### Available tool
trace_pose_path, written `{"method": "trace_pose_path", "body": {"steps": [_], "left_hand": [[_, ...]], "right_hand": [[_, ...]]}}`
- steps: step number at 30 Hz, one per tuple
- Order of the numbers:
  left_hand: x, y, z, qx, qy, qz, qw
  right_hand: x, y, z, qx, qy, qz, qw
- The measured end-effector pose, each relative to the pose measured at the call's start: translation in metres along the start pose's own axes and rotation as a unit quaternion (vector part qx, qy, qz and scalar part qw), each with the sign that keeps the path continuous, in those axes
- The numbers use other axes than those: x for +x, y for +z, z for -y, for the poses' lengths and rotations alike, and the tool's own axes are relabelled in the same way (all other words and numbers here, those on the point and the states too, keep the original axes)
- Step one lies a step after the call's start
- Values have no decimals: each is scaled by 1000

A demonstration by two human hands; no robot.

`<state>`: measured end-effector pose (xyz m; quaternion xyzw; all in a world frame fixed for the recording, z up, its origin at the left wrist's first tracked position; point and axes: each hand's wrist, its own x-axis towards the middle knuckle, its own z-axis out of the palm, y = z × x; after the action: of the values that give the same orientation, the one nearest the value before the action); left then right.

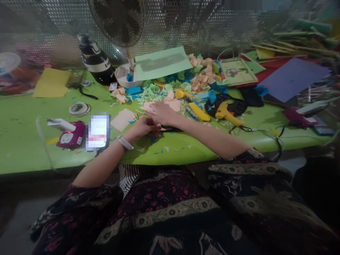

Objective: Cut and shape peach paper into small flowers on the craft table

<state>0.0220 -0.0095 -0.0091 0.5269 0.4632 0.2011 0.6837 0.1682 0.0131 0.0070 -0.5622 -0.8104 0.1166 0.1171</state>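
My right hand (162,114) reaches across to the left, its fingers stretched out over pale peach paper pieces (174,103). Just below it, my left hand (147,126), with a pale watch strap (125,142) at the wrist, has its fingers curled in; what they hold is hidden. A dark, flat object (171,129) shows partly from beneath my right wrist. To the left of my hands lies a square peach sheet (122,119). Green paper scraps (152,92) are heaped beyond my fingers, with a yellow cutter knife (199,112) to the right.
A yellow glue gun (230,115) and cables lie right of my forearm. On the left are a lit phone (97,132), a maroon device (71,136) and tape rolls (79,108). A bottle (95,62), a fan (119,17) and paper flowers (203,76) stand behind.
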Motion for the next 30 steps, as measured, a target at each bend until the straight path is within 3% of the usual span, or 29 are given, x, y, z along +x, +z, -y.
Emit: {"method": "trace_pose_path", "body": {"steps": [30], "left_hand": [[-3,4,-5,10,-9,-16,1000]], "right_hand": [[0,-4,3,1,-3,26,1000]]}}
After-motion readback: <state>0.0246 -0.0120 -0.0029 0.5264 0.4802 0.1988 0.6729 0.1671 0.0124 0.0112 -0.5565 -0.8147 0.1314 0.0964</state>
